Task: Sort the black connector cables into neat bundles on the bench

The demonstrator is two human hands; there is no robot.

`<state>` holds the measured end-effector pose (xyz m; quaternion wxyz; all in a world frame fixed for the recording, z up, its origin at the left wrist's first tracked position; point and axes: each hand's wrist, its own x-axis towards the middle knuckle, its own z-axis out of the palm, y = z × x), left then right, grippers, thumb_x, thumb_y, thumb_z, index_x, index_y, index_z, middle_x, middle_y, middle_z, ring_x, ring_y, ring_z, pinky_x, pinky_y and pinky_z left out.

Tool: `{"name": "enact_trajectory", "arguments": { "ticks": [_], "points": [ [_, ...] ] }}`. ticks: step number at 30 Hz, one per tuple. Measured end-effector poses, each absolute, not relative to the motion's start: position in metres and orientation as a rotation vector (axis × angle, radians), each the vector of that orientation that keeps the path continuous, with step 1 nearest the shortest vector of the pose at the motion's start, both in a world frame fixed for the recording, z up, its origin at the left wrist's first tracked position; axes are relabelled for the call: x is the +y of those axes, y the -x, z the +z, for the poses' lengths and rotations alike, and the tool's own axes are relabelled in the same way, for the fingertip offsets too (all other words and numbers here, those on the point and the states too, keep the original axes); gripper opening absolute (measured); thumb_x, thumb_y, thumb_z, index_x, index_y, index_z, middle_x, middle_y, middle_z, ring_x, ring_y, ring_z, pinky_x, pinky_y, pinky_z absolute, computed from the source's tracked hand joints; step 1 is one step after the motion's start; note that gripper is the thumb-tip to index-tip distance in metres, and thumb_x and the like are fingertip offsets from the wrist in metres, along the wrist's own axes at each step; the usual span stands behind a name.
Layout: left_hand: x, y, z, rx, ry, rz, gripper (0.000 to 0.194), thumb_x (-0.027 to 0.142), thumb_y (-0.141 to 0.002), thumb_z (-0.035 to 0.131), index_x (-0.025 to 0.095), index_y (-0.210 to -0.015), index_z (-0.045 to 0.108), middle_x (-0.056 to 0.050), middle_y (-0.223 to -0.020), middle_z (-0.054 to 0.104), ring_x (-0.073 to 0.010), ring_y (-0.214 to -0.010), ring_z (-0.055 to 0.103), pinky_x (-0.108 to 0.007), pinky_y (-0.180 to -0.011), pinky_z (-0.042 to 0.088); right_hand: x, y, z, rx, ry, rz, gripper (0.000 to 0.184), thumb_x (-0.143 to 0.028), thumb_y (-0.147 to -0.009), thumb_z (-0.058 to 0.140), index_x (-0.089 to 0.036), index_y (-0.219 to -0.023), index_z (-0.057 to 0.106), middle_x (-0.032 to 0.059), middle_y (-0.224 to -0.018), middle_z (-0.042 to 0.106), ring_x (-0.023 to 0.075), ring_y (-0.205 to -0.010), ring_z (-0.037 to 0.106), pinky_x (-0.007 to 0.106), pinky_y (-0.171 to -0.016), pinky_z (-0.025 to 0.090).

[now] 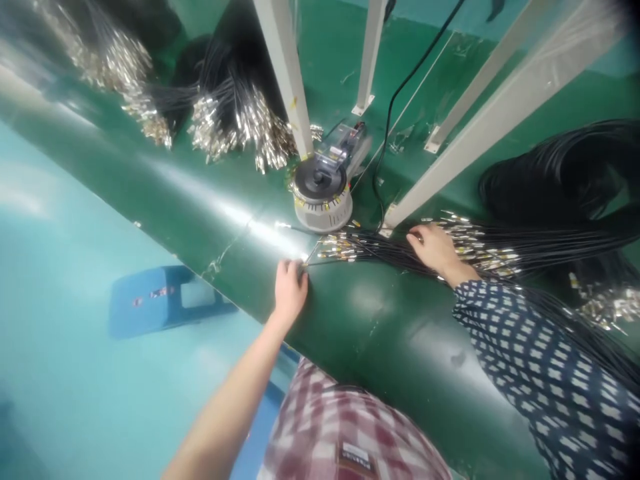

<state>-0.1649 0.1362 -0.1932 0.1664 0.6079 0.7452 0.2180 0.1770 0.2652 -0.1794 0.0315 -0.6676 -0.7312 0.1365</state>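
My left hand (291, 293) is at the near side of the green table, with its fingers closed on the metal-tipped end of a black cable. Just beyond its fingertips, the metal ends (340, 247) of a bundle of thin black cables (395, 252) fan out. Over that bundle lies my right hand (436, 250), its fingers curled onto the cables; how many they grip is hidden. Directly behind the bundle stands a round tape dispenser (323, 193) with a dark turntable top.
Cable bundles with shiny connectors (235, 123) lie at the back left. Coiled black cables (555, 173) and more metal ends (607, 303) fill the right. White posts (450, 147) rise from the green tabletop (370, 307). A blue stool (145, 303) stands below its edge.
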Motion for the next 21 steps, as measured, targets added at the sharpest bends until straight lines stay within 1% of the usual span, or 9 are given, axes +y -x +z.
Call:
{"name": "enact_trajectory", "arguments": {
  "ticks": [6, 9, 12, 15, 21],
  "points": [
    [0.124, 0.178, -0.193, 2.162, -1.611, 0.648, 0.030, 0.025, -0.082, 0.058, 0.020, -0.111, 0.054, -0.011, -0.112, 0.049, -0.0259, -0.101, 0.056, -0.042, -0.086, 0.052, 0.263, -0.177, -0.180, -2.243, 2.031, 0.426, 0.038, -0.037, -0.092, 0.042, -0.015, -0.108, 0.068, 0.0165, -0.114, 0.062, 0.0323, -0.110, 0.053, 0.045, -0.093, 0.041],
    [0.121, 0.182, -0.192, 2.161, -1.574, 0.653, 0.029, 0.026, -0.083, 0.058, 0.020, -0.111, 0.055, -0.010, -0.113, 0.048, -0.0243, -0.099, 0.056, -0.040, -0.084, 0.053, 0.262, -0.176, -0.179, -2.244, 2.023, 0.471, 0.038, -0.036, -0.092, 0.042, -0.016, -0.111, 0.067, 0.0158, -0.115, 0.063, 0.0322, -0.110, 0.055, 0.046, -0.093, 0.041],
    [0.121, 0.181, -0.192, 2.150, -1.556, 0.659, 0.028, 0.025, -0.082, 0.058, 0.020, -0.110, 0.055, -0.010, -0.112, 0.048, -0.0235, -0.098, 0.056, -0.039, -0.083, 0.053, 0.262, -0.175, -0.177, -2.254, 2.016, 0.543, 0.037, -0.033, -0.092, 0.041, -0.018, -0.115, 0.066, 0.0124, -0.114, 0.066, 0.0278, -0.104, 0.060, 0.041, -0.089, 0.044],
    [0.123, 0.179, -0.193, 2.138, -1.555, 0.667, 0.028, 0.024, -0.082, 0.058, 0.020, -0.109, 0.056, -0.010, -0.111, 0.049, -0.0235, -0.097, 0.056, -0.039, -0.083, 0.052, 0.261, -0.175, -0.175, -2.261, 2.032, 0.600, 0.035, -0.032, -0.093, 0.041, -0.019, -0.113, 0.067, 0.0085, -0.109, 0.070, 0.0242, -0.095, 0.064, 0.034, -0.083, 0.046],
    [0.124, 0.177, -0.192, 2.126, -1.584, 0.675, 0.027, 0.022, -0.082, 0.056, 0.019, -0.109, 0.057, -0.010, -0.109, 0.050, -0.0246, -0.100, 0.055, -0.040, -0.085, 0.051, 0.261, -0.175, -0.171, -2.288, 2.103, 0.592, 0.035, -0.035, -0.094, 0.039, -0.022, -0.104, 0.070, 0.0057, -0.104, 0.073, 0.0244, -0.090, 0.065, 0.030, -0.074, 0.044]
  ]
}}
